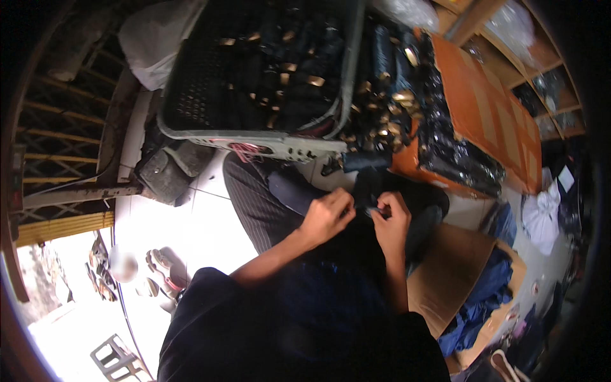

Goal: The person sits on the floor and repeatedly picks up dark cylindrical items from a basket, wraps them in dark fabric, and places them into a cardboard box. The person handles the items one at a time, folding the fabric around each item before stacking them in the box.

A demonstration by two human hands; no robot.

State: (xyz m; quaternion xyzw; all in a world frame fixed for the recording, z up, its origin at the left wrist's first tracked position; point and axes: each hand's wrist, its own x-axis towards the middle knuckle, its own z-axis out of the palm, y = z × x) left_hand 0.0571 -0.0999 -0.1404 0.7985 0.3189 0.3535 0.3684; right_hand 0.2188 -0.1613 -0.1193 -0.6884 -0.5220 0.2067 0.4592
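Note:
Over my lap, my left hand (329, 215) and my right hand (392, 219) face each other, a short gap between them. A dark cloth piece (366, 186) lies at their fingertips, its exact kind lost against my dark clothes. The right thumb and fingers pinch its near edge. My left fingers are curled closed at its other side, and what they grip is partly hidden. A smooth navy, sock-like piece (289, 191) rests across my leg beside the left hand. Beyond the hands lies a dark blue rolled bundle (367, 160).
A large grey plastic basket (254, 136) holds many dark bundles with gold bands. More bundles lie beside an orange carton (484, 95) packed with shiny black packages. An open brown cardboard box (452, 267) with blue cloth stands at my right; sandals (163, 270) lie at left.

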